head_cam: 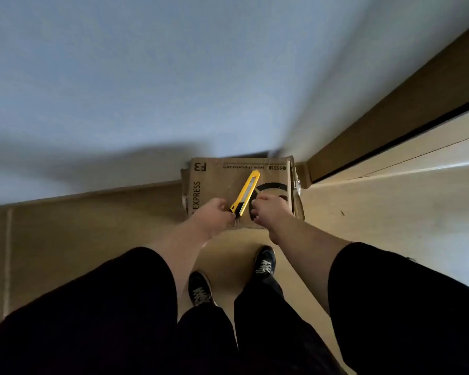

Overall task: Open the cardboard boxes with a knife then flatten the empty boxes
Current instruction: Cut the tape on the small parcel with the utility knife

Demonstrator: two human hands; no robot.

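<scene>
the cardboard box (228, 185) lies on the floor (92, 239) with its far edge against the wall (173, 77), door frame just right. the left hand (214, 215) grips the yellow knife (245, 192) at its near end; the right hand (268, 209) hovers curled beside it, holding nothing.

knife (244, 193) blade end hidden behind left hand (215, 214); box (222, 185) near edge hidden by both hands.

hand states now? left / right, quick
Left hand: grips the black butt end of the yellow knife over the cardboard box.
Right hand: fingers curled beside the knife; contact cannot be told.
</scene>
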